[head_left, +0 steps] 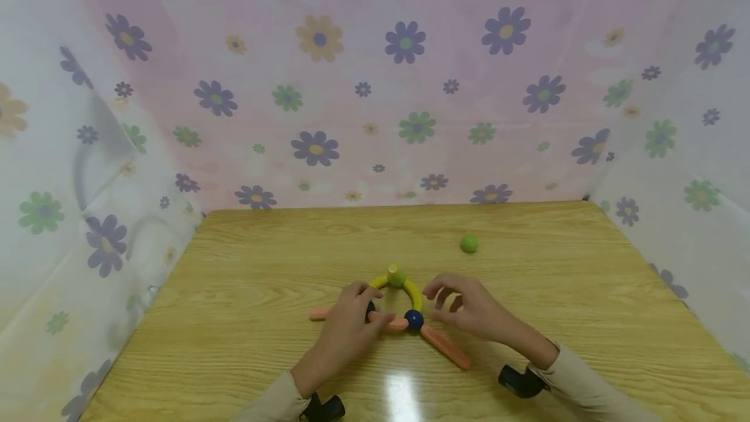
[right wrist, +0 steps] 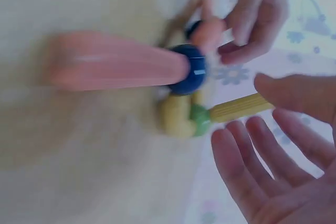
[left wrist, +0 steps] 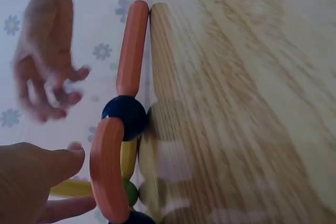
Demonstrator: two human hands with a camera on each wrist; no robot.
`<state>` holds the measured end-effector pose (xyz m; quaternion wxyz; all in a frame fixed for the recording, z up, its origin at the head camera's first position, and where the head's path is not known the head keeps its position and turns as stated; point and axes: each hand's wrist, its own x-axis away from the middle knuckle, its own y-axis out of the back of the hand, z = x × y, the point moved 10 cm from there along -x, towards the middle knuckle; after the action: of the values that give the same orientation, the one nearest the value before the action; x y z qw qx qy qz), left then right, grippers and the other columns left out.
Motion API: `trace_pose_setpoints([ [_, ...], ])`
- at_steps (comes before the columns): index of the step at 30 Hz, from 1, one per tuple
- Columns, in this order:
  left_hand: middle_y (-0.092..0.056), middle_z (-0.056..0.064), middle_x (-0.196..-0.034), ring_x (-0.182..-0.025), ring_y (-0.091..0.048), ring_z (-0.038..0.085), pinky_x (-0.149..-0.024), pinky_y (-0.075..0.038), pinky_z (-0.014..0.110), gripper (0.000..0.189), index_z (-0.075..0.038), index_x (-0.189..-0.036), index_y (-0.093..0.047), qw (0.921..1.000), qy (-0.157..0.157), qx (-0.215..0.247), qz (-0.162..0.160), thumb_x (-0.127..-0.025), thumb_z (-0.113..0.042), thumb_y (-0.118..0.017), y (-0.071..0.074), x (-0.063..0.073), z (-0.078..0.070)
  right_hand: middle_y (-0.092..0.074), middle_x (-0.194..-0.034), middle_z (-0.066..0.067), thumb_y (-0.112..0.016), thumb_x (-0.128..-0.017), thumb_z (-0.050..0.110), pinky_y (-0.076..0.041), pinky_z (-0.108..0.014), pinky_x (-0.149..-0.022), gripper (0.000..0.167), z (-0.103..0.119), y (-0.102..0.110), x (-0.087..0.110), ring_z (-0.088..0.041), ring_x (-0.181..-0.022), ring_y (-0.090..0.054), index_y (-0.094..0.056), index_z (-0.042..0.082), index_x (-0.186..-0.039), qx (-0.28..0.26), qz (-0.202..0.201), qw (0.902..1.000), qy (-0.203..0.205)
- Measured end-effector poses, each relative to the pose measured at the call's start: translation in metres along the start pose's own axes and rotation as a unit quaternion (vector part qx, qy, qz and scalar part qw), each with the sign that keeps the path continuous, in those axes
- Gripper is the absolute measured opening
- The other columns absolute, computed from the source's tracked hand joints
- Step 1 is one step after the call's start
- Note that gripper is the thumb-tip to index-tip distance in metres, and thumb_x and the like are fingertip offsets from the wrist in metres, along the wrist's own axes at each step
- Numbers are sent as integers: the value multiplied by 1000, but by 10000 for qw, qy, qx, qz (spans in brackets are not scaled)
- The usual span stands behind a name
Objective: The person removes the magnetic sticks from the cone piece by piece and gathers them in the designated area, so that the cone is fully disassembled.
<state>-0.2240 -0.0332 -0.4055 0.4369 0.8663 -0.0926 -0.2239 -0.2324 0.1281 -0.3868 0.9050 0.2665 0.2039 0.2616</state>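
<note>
A figure of toy building sticks and balls lies on the table. A curved orange stick (head_left: pixel 398 323) runs between two dark blue balls (head_left: pixel 413 320). Straight orange sticks (head_left: pixel 446 348) stretch outward from the balls. Curved yellow sticks (head_left: pixel 415 295) meet at a green ball (head_left: pixel 396 277), where a straight yellow stick (right wrist: pixel 241 108) stands up. My left hand (head_left: pixel 353 324) is at the left blue ball, its thumb and a finger close about the curved orange stick without a plain pinch. To the right of the figure, my right hand (head_left: pixel 471 308) hovers, fingers loosely bent and holding nothing.
Another green ball (head_left: pixel 469 243) sits by itself toward the back right of the wooden table (head_left: pixel 263 246). Flower-patterned cloth (head_left: pixel 363 83) hangs behind the table and along both sides. A wrist camera (head_left: pixel 521 381) is strapped below my right hand.
</note>
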Motion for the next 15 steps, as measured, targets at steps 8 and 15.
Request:
trace_pose_setpoints([
  [8, -50, 19, -126, -108, -53, 29, -76, -52, 41, 53, -3, -124, -59, 9987, 250, 16, 434, -87, -41, -67, -13, -6, 0, -60, -112, -9, -76, -81, 10, -52, -41, -77, 40, 25, 2, -55, -30, -101, -58, -59, 8, -117, 438, -408, 9978, 284],
  [15, -43, 20, -136, -125, -40, 34, -91, -44, 50, 69, -5, -133, -50, 9955, 77, 138, 936, -82, -48, -68, -22, -8, -1, -64, -102, -4, -71, -85, 9, -52, -37, -79, 18, 26, -6, -79, -25, -96, -62, -66, 13, -102, 306, 57, 9988, 371],
])
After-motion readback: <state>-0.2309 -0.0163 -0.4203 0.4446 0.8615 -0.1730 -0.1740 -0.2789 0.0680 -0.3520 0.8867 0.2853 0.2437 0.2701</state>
